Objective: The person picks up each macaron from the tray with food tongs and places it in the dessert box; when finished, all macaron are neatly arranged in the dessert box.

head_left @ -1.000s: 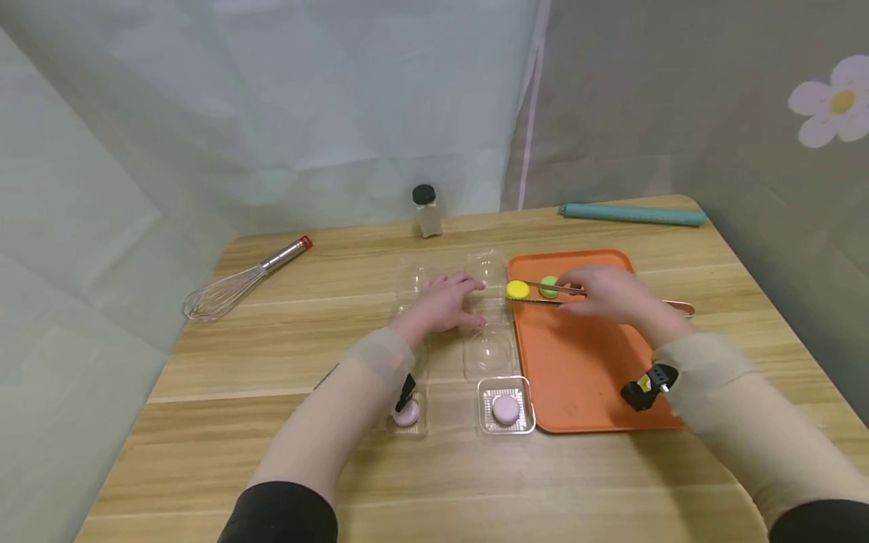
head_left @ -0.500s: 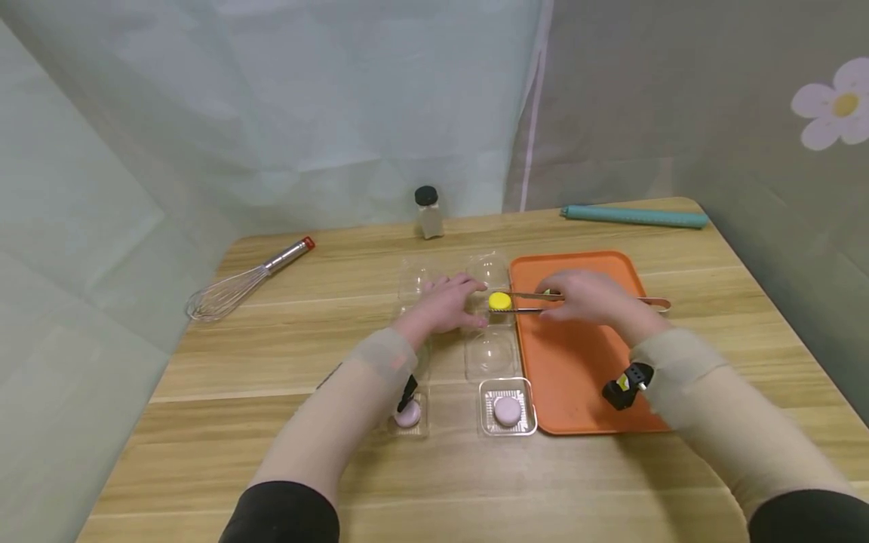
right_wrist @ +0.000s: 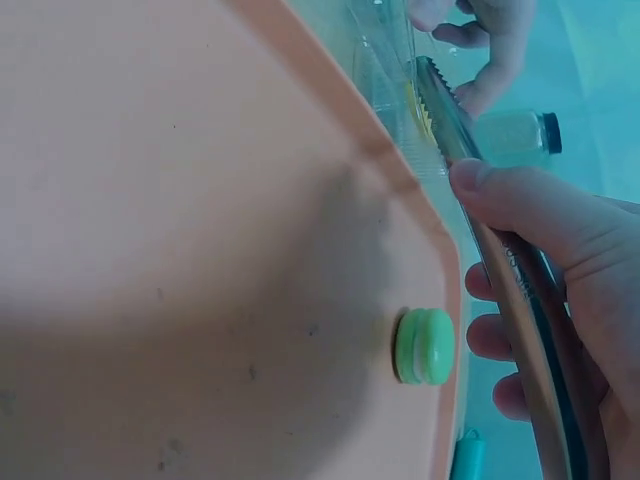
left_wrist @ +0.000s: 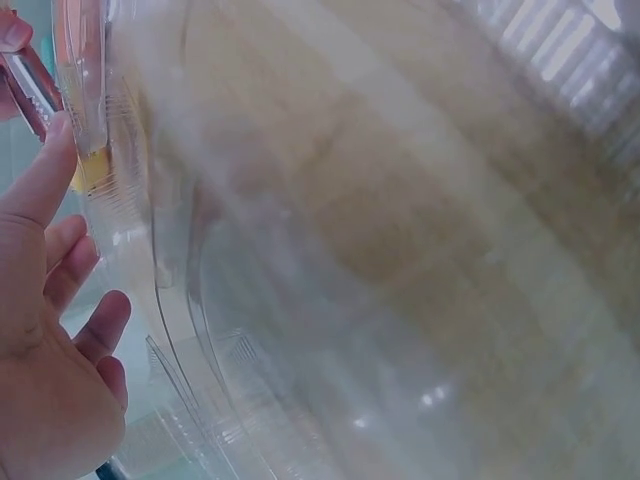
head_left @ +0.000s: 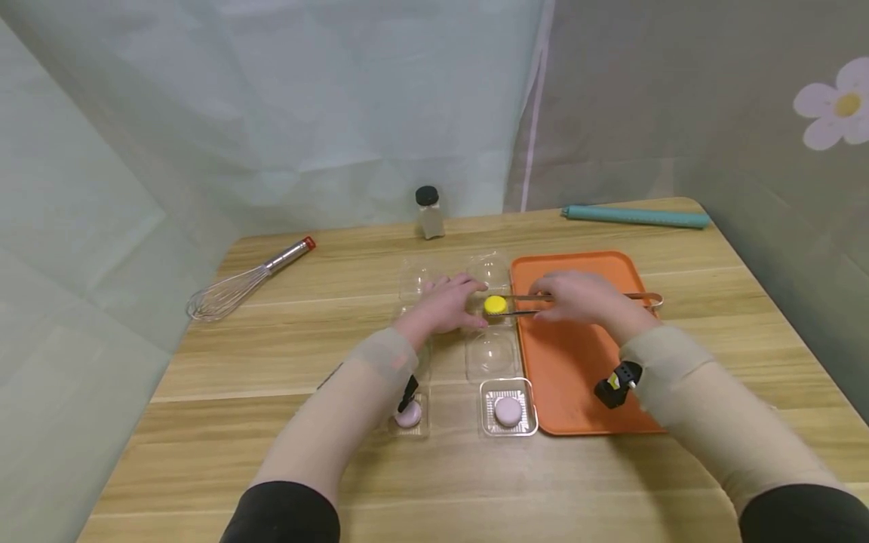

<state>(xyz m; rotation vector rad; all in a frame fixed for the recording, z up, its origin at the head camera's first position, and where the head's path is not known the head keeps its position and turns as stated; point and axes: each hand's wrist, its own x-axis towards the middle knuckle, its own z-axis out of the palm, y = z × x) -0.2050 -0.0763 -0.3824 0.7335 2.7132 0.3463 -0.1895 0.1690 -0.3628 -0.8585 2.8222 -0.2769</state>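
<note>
My right hand (head_left: 577, 294) grips metal tongs (right_wrist: 520, 330) with toothed tips. Between the tips sits a yellow macaron (head_left: 495, 305), over a middle compartment of the right-hand clear plastic box (head_left: 490, 354). Its front compartment bears a pale pink macaron (head_left: 508, 411). My left hand (head_left: 444, 305) is spread at the left edge of that box, thumb and index finger apart on either side of the yellow macaron in the head view. Beneath the left arm lies a second row of clear compartments (head_left: 416, 279), with another pale pink macaron (head_left: 408, 414) at the front.
On the orange tray (head_left: 577, 392), right of the boxes, lies a green macaron (right_wrist: 425, 345), hidden by my right hand in the head view. A whisk (head_left: 251, 279) lies at left, a black-capped jar (head_left: 430, 213) at the back, and a teal rod (head_left: 634, 216) at back right.
My right hand has carried the yellow macaron in the tongs leftward from the tray's edge to the right-hand box's middle compartment. The left hand has stayed nearly still.
</note>
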